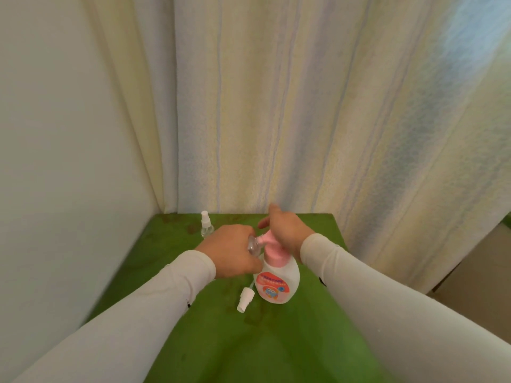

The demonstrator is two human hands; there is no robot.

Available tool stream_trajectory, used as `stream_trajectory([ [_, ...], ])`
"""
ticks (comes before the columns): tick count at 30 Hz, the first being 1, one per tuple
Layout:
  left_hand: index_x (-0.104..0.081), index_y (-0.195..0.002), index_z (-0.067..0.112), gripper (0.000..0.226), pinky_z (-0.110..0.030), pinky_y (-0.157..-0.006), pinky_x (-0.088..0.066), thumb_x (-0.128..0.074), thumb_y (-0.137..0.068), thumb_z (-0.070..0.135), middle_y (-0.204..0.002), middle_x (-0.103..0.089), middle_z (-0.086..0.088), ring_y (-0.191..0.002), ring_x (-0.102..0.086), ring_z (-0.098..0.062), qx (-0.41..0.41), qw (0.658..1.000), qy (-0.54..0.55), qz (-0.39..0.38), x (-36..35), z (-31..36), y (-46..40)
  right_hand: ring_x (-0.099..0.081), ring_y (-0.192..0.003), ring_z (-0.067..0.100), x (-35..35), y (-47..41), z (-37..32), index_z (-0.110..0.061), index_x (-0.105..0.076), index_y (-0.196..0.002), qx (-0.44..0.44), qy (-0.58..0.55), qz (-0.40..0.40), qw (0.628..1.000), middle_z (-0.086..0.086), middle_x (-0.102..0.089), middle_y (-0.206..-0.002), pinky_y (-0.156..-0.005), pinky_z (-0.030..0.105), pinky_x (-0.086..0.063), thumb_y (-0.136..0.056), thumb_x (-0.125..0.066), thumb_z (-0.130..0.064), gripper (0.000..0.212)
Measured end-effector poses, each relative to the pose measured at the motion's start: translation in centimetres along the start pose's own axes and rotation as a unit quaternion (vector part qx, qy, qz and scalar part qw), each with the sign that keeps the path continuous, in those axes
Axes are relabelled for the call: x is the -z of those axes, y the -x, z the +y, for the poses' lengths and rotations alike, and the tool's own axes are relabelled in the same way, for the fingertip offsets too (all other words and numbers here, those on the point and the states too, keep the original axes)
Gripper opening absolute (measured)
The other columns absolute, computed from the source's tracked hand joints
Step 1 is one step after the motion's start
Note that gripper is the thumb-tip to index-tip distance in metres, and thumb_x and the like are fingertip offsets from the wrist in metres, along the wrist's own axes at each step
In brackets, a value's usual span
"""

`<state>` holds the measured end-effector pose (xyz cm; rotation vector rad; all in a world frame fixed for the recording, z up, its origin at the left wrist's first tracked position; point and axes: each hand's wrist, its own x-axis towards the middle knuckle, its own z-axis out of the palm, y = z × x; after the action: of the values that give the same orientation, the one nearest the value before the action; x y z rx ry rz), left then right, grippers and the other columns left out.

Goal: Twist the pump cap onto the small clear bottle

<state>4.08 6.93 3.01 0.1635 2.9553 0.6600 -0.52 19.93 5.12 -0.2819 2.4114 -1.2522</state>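
At the far left of the green table (138, 261) we see a small clear spray bottle (206, 224) standing upright near the back edge, apart from our hands. Our left hand (231, 251) comes next, its fingers curled round a small clear bottle (253, 246) held tipped against the pink spout; most of that bottle is hidden by our fingers. In front of it a loose white spray cap (244, 298) with its tube lies on the table, just beside the white pump bottle (278, 283), which stands upright at the table's middle. Our right hand (284, 229) rests on the pink pump head (269, 240), fingers relaxed and spread. Behind hangs a pale curtain (304, 106). The label print is too blurred to read.
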Motion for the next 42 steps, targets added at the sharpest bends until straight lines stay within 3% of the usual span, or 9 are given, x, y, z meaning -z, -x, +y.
stream_trajectory([
  [3,-0.044,-0.064,0.021,0.025,-0.026,-0.052,-0.034,-0.069,-0.066,0.027,-0.067,-0.051,0.004,-0.059,-0.048,-0.011,0.0,1.0,0.007,0.011,0.3,0.0,-0.3,-0.054,-0.079,0.019,0.1,-0.3,0.0,0.0,-0.052,-0.117,-0.01,-0.032,0.012,0.999,-0.001,-0.064,-0.07,-0.088,0.035,-0.042,-0.098,-0.032,-0.024,0.036],
  [7,-0.045,-0.067,0.021,0.025,-0.025,-0.052,-0.033,-0.069,-0.068,0.029,-0.067,-0.051,0.004,-0.059,-0.048,-0.01,0.0,1.0,0.023,0.009,-0.9,-0.3,0.1,-0.054,-0.105,0.029,-0.5,-0.1,0.8,-0.001,-0.047,-0.125,0.018,0.053,0.007,0.998,0.016,-0.059,-0.118,-0.097,0.039,-0.038,-0.097,-0.037,-0.015,0.033],
  [10,-0.045,-0.068,0.021,0.025,-0.026,-0.052,-0.035,-0.069,-0.069,0.029,-0.069,-0.052,0.004,-0.06,-0.049,-0.01,0.001,1.0,0.008,-0.007,-0.9,-0.3,0.0,-0.053,-0.108,0.031,-0.6,-0.2,0.8,-0.001,-0.052,-0.123,-0.002,0.031,0.011,0.999,0.019,-0.057,-0.122,-0.096,0.038,-0.038,-0.1,-0.029,-0.023,0.039],
  [15,-0.045,-0.065,0.023,0.025,-0.026,-0.053,-0.035,-0.069,-0.067,0.029,-0.069,-0.052,0.005,-0.061,-0.05,-0.01,0.001,1.0,0.006,0.01,0.3,-0.1,-0.1,-0.054,-0.078,0.02,0.0,-0.4,0.0,0.001,-0.053,-0.118,-0.003,-0.031,0.008,0.999,0.004,-0.065,-0.08,-0.081,0.031,-0.042,-0.098,-0.032,-0.022,0.038],
  [22,-0.046,-0.069,0.021,0.023,-0.024,-0.052,-0.034,-0.068,-0.07,0.028,-0.069,-0.052,0.004,-0.06,-0.049,-0.01,0.006,1.0,0.014,-0.006,-0.9,-0.2,0.1,-0.053,-0.11,0.032,-0.6,-0.2,1.0,-0.002,-0.049,-0.125,0.022,0.062,0.006,0.998,0.019,-0.058,-0.122,-0.091,0.037,-0.038,-0.099,-0.032,-0.018,0.034],
  [29,-0.045,-0.067,0.021,0.025,-0.027,-0.054,-0.036,-0.069,-0.067,0.028,-0.069,-0.052,0.004,-0.061,-0.05,-0.012,0.004,1.0,0.014,0.013,0.2,-0.1,-0.1,-0.053,-0.074,0.017,-0.1,-0.7,0.3,0.0,-0.052,-0.116,0.001,-0.029,0.021,0.999,0.0,-0.059,-0.072,-0.082,0.032,-0.04,-0.098,-0.027,-0.022,0.038],
  [35,-0.046,-0.068,0.02,0.024,-0.025,-0.053,-0.034,-0.069,-0.069,0.029,-0.069,-0.052,0.003,-0.061,-0.049,-0.011,0.002,1.0,0.013,-0.008,-0.8,-0.3,0.0,-0.052,-0.114,0.034,-0.5,0.2,0.6,-0.001,-0.048,-0.126,0.014,0.05,0.0,0.999,0.02,-0.056,-0.12,-0.098,0.039,-0.038,-0.094,-0.047,-0.015,0.035],
  [40,-0.047,-0.067,0.02,0.024,-0.027,-0.054,-0.037,-0.069,-0.067,0.029,-0.07,-0.053,0.003,-0.062,-0.051,-0.012,0.003,1.0,0.013,0.01,0.2,-0.2,-0.2,-0.053,-0.077,0.018,0.0,-0.6,0.3,0.0,-0.052,-0.117,0.009,-0.018,0.014,1.0,0.003,-0.058,-0.082,-0.085,0.033,-0.042,-0.098,-0.032,-0.021,0.035],
  [42,-0.046,-0.067,0.02,0.025,-0.027,-0.054,-0.037,-0.069,-0.068,0.029,-0.07,-0.052,0.003,-0.062,-0.049,-0.011,-0.001,1.0,0.008,0.01,-0.1,-0.2,-0.2,-0.055,-0.084,0.022,-0.3,-0.7,0.7,0.0,-0.05,-0.12,0.027,0.019,0.011,0.999,0.007,-0.059,-0.091,-0.089,0.036,-0.041,-0.096,-0.04,-0.016,0.031],
])
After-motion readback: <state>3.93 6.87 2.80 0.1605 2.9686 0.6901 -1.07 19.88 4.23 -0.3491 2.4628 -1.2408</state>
